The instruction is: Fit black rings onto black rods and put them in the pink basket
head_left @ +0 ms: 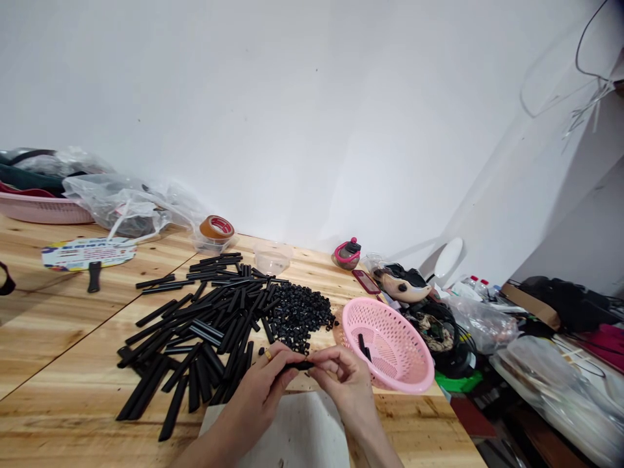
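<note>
My left hand (263, 382) and my right hand (345, 378) meet over a pale board (302, 432) at the table's front. Both pinch a short black tube (303, 366) between thumb and fingers; much of it is covered by my fingers. Left of my hands spreads a loose pile of long black tubes (214, 315). Beyond them lies a heap of small black pieces (299, 312). Close to my right hand, a pink plastic basket (419, 351) holds a few black tube pieces (364, 348).
Along the wall stand a roll of brown tape (217, 227), a clear plastic tub (273, 259) and a dark jug with a pink handle (347, 253). A phone (365, 282) lies near the jug. A hand fan (90, 253) rests at left. Bags and clutter crowd the right side.
</note>
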`<state>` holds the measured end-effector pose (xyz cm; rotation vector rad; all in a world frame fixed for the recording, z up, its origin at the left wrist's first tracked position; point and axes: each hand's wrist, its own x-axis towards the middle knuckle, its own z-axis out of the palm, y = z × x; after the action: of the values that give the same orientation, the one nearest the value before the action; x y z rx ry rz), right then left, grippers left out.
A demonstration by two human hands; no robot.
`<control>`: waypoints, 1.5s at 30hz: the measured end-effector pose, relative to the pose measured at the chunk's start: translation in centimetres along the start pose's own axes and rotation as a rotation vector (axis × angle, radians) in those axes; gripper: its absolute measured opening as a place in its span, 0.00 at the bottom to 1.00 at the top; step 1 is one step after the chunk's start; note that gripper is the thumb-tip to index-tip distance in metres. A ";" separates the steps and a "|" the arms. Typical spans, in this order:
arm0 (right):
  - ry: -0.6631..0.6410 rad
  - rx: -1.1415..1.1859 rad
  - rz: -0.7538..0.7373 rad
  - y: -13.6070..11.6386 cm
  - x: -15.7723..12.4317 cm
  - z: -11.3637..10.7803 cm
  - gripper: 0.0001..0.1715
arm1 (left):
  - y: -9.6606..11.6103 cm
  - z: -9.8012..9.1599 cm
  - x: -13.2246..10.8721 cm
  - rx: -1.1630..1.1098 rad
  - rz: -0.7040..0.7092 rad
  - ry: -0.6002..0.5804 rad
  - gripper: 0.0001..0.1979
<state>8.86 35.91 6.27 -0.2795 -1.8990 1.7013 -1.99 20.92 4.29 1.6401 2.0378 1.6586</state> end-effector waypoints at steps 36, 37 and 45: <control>0.005 -0.231 -0.345 0.6 0.2 0.0 0.08 | -0.6 0.3 -0.3 -0.005 -0.045 0.089 0.09; 0.004 -0.223 -0.347 0.7 0.2 0.0 0.08 | -0.6 0.3 -0.3 0.002 -0.040 0.089 0.10; -0.028 -0.189 -0.367 1.7 0.2 0.2 0.09 | -0.9 0.0 -0.7 0.035 -0.017 0.041 0.11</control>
<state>8.19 36.12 4.73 0.0233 -1.9906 1.2940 -2.30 20.51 3.27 1.6079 2.1052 1.6740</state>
